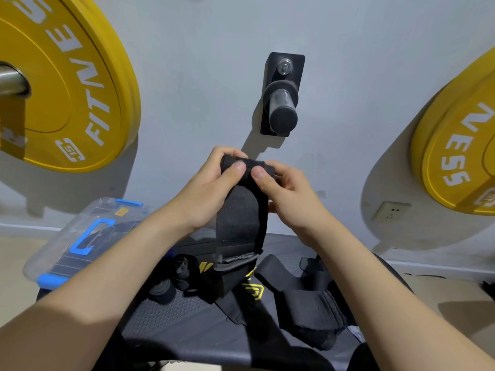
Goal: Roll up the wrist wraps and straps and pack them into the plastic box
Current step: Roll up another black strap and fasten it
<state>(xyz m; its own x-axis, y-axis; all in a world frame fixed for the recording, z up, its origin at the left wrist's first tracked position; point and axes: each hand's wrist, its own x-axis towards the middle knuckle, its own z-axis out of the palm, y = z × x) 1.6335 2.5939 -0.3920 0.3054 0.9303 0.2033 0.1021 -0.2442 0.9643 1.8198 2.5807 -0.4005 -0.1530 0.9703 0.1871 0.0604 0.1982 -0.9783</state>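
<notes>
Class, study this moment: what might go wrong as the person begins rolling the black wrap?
1. The left hand and right hand pinch only the top edge of the wrap while its long tail hangs free, so the roll may start loose or crooked.
2. The loose straps piled on the bench lie near its edge and might slide off.

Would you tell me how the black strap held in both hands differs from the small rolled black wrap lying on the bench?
The black strap hangs mostly unrolled, only its top end curled; the rolled black wrap is a tight coil. The strap is up in the air, pinched by the left hand and right hand; the wrap lies untouched on the dark bench. Both are black fabric.
</notes>
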